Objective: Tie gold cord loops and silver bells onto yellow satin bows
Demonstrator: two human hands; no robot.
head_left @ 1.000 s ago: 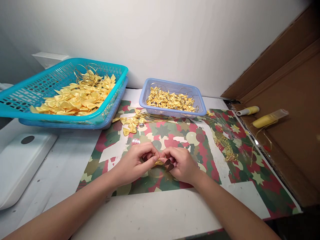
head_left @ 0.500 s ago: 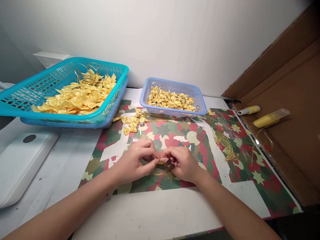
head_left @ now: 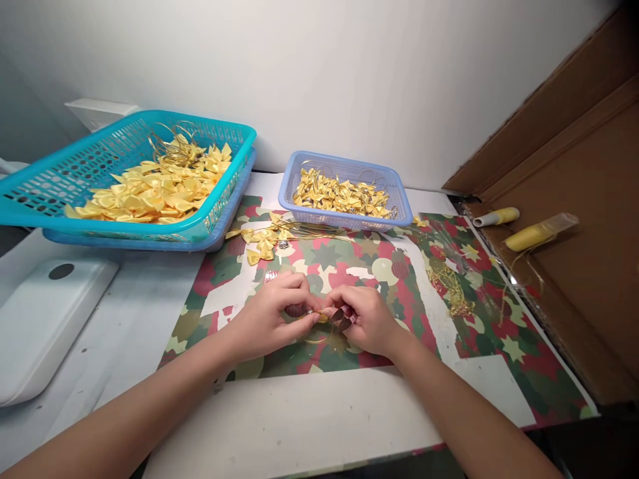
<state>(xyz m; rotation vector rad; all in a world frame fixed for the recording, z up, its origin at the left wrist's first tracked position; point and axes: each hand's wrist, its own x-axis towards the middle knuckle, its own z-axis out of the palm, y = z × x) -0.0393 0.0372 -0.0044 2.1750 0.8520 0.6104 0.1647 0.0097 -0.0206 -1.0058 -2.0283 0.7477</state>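
Observation:
My left hand and my right hand meet above the patterned paper, fingertips almost touching. Between them is a small yellow ribbon bow, pinched by both thumbs and forefingers and partly hidden by them. A thin gold cord curves below the bow. Tucked in the fingers of my right hand are small scissors, their dark blades pointing out toward the bow. Just beyond my hands lie several loose yellow bows and a bundle of gold cords.
A turquoise basket of yellow bows sits in a blue basket at left. Farther back stands a lilac basket of bows with cords. A white device lies at left. Gold threads and yellow spools are at right.
Both hands stay at the same spot, with only slight finger shifts around the bow. The whole view has moved slightly.

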